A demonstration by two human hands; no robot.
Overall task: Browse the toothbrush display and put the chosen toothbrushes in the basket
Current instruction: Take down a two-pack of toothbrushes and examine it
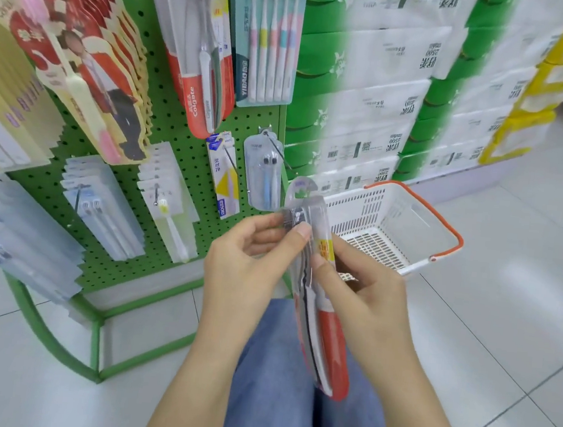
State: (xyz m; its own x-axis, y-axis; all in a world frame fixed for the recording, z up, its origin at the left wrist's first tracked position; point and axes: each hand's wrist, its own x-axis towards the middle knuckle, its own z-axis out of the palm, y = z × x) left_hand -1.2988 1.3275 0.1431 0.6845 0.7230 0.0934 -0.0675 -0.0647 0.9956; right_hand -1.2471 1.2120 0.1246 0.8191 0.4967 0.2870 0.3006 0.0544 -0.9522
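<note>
Head view, the pack: a person is holding a red-and-clear toothbrush pack [321, 286] up in front of their lap, just in front of the basket [410, 222].
Head view, left hand: the left hand [252, 255] is pinching the top of the pack, thumb on the front and fingers behind.
Head view, right hand: the right hand [365, 290] is gripping the pack's middle from the other side, thumb near the yellow sticker.
Head view, the basket: the white basket with the orange handle is sitting on the floor, and I am seeing nothing inside it.
Head view, the display: the green pegboard rack [178, 127] is standing beside the basket, with more toothbrush packs hanging on it, like a same-looking red pack [198, 102] higher up.
Step, I think: they are looking the pack over before choosing.
Doing it well, I think: keeping both hands on while reading it, then letting one hand go and lowering the pack into the basket, flat, past the handle.
Watch out, I think: the pack is long and slippery, so a loose pinch could be letting it slide.
</note>
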